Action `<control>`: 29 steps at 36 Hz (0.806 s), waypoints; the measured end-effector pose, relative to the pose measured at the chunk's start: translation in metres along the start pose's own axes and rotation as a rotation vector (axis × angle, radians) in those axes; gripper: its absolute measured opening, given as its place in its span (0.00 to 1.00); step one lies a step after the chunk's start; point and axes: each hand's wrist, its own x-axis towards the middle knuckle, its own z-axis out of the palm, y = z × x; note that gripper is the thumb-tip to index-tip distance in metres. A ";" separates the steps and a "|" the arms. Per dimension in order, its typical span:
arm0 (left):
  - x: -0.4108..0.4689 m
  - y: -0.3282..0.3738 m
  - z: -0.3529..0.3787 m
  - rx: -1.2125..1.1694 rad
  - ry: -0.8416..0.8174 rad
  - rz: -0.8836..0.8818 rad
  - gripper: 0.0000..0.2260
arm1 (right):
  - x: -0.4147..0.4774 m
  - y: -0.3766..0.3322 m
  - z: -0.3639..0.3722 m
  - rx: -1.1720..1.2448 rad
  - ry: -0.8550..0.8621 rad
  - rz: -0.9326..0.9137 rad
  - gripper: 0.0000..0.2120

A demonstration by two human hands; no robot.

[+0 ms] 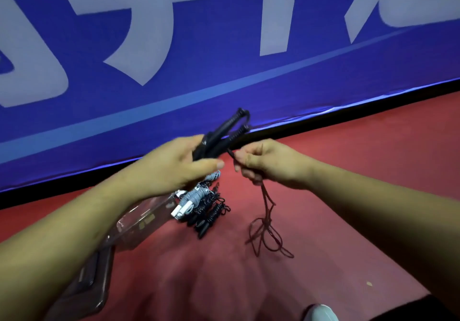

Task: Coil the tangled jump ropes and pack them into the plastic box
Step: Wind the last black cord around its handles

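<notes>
Above the red floor (348, 171), left hand (174, 164) grips 2 black handles (224, 131); right hand (263, 164) pinches the dark rope (263, 221). Clear plastic box (139, 218) lies beside coiled ropes (204, 203).

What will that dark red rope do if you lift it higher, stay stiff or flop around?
Probably flop. The dark red rope hangs limp from the right hand and puddles in loose loops on the red floor, so it looks thin and light. Those loops may snag on each other. The black handles in the left hand look rigid.
</notes>
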 end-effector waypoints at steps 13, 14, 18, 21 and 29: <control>0.013 -0.077 -0.050 0.647 0.369 -0.291 0.07 | 0.002 -0.006 0.070 -0.186 -0.151 0.171 0.17; 0.014 -0.085 -0.049 0.696 0.351 -0.311 0.06 | 0.002 -0.012 0.076 -0.256 -0.159 0.153 0.17; 0.014 -0.104 -0.033 0.879 0.243 -0.358 0.10 | 0.002 -0.030 0.089 -0.598 -0.195 0.002 0.15; 0.012 -0.109 -0.021 0.978 0.104 -0.356 0.09 | 0.002 -0.041 0.087 -0.714 -0.216 -0.054 0.13; 0.009 -0.083 0.012 1.203 -0.219 -0.119 0.04 | 0.012 -0.045 0.055 -0.811 0.081 -0.116 0.08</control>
